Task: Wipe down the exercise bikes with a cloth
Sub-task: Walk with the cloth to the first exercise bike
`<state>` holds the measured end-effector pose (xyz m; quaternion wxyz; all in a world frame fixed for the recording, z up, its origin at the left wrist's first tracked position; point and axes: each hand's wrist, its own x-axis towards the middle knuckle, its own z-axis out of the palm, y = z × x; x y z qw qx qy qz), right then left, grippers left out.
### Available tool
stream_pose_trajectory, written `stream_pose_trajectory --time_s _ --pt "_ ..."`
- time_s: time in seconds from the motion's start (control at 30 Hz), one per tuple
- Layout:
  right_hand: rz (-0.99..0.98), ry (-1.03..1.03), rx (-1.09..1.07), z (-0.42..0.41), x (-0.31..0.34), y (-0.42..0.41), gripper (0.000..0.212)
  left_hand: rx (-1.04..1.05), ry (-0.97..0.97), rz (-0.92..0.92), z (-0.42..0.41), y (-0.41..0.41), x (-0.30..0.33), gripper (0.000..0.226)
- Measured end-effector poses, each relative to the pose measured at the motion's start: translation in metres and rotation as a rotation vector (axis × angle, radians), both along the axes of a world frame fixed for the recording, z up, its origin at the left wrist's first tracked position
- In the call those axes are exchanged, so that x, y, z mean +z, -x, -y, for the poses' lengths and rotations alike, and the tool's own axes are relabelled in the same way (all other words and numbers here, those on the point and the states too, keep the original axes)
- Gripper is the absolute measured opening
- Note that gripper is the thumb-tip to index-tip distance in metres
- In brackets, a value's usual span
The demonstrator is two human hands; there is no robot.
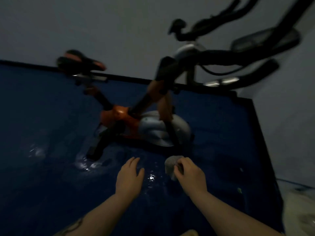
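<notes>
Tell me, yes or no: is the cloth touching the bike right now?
No. The right hand holds the bunched cloth in the air, short of the bike's white flywheel cover, with dark floor showing between them.

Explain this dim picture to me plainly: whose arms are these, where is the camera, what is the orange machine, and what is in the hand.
There is only one picture, taken by a wide-angle camera worn on a person's head, looking forward and down. The two bare arms are that person's own. The left hand is open and holds nothing. The right hand grips a crumpled pale cloth. Ahead stands an orange and black exercise bike with a pale wheel cover and a saddle, on a dark blue floor mat. The mat shows shiny patches near the hands. The picture is dark and blurred, so finer detail cannot be told.
</notes>
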<state>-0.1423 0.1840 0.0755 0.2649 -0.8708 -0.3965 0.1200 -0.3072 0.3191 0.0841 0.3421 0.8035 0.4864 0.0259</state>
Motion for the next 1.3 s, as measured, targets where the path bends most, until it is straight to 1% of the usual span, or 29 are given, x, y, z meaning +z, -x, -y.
stream_pose_trajectory --time_s 0.17,0.27,0.47,0.7,0.83,0.97,1.07,1.3 --pt "0.037 -0.002 0.191 -0.088 0.009 0.084 0.008 0.149 -0.036 -0.007 -0.049 0.112 0.006 0.052" --pt "0.053 -0.009 0.259 -0.133 0.010 0.135 0.009 0.195 -0.066 -0.010 -0.082 0.172 0.008 0.052" --pt "0.061 -0.006 0.389 -0.214 0.016 0.215 0.011 0.309 -0.090 -0.046 -0.142 0.256 0.010 0.051" --pt "0.070 -0.005 0.522 -0.327 0.020 0.257 0.012 0.409 -0.060 -0.027 -0.224 0.292 0.003 0.051" --pt "0.079 -0.011 0.576 -0.405 0.014 0.265 0.013 0.425 -0.059 -0.031 -0.293 0.297 -0.002 0.051" --pt "0.059 -0.004 0.611 -0.482 0.017 0.265 0.012 0.437 -0.064 -0.067 -0.365 0.305 0.000 0.051" --pt "0.083 0.008 0.655 -0.542 0.021 0.266 0.012 0.441 -0.080 -0.096 -0.419 0.313 0.002 0.050" --pt "0.079 0.033 0.626 -0.667 0.027 0.292 0.010 0.513 -0.073 -0.097 -0.536 0.349 0.003 0.049"
